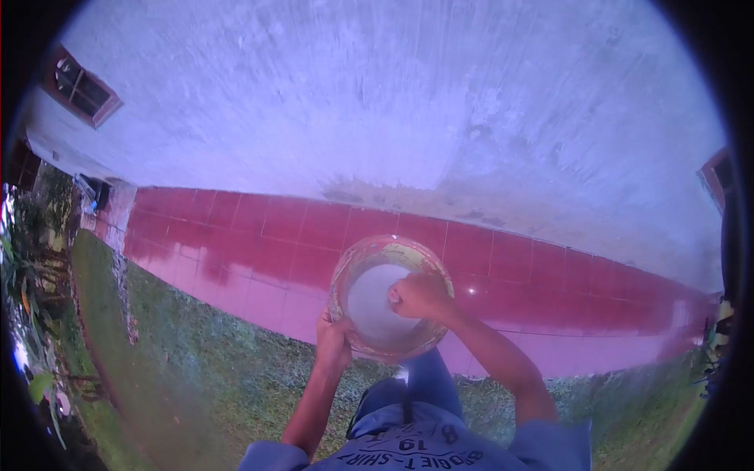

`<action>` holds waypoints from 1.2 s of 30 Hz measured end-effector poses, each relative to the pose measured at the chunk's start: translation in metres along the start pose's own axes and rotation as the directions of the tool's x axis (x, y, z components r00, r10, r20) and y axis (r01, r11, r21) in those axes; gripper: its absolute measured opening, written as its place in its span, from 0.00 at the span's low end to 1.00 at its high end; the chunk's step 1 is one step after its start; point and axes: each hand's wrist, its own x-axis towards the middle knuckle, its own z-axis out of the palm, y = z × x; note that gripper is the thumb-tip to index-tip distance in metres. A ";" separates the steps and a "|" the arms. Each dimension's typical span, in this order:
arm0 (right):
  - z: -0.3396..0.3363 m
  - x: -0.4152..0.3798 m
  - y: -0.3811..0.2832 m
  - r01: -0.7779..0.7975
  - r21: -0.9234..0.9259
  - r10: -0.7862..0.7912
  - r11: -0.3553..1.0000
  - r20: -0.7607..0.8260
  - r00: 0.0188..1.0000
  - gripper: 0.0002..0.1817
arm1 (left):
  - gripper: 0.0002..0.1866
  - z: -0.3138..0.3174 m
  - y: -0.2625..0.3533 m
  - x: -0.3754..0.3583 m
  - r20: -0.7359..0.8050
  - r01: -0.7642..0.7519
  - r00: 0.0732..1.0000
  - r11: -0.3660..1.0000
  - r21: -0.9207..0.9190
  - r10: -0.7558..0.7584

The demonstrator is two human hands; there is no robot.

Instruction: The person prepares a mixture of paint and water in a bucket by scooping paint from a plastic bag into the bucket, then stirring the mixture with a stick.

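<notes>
A round bucket (430, 342) with a worn, paint-smeared rim is in front of my body, its mouth facing up. Whitish liquid (369, 302) fills the inside. My left hand (333, 336) grips the bucket's near left edge, thumb over the rim and fingers around the outside. Over the liquid, inside the bucket's mouth, my right hand (418, 297) is closed in a fist. Whatever it may hold is hidden by the fingers and haze.
A patchy whitish wall (314, 102) rises ahead, with a brown-framed window (81, 88) at left. Along its foot runs a red tiled walkway (259, 224), with a paler strip nearest me. Grass (204, 345) borders it, and plants (39, 314) stand at far left.
</notes>
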 end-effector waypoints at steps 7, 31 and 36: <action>-0.093 -0.013 -0.033 -0.036 0.293 -0.026 0.955 0.205 0.978 0.17 | 0.29 0.046 0.053 -0.011 0.030 0.046 0.998 0.999 0.020 -0.047; -0.161 0.075 -0.051 -0.114 -0.024 0.101 0.993 -0.301 0.948 0.08 | 0.28 0.064 0.183 0.129 0.296 0.177 0.938 0.983 0.048 -0.183; -0.155 0.080 -0.073 -0.276 0.158 0.299 0.948 -0.145 0.943 0.10 | 0.28 0.063 0.198 0.158 0.328 0.206 0.917 0.973 0.101 -0.228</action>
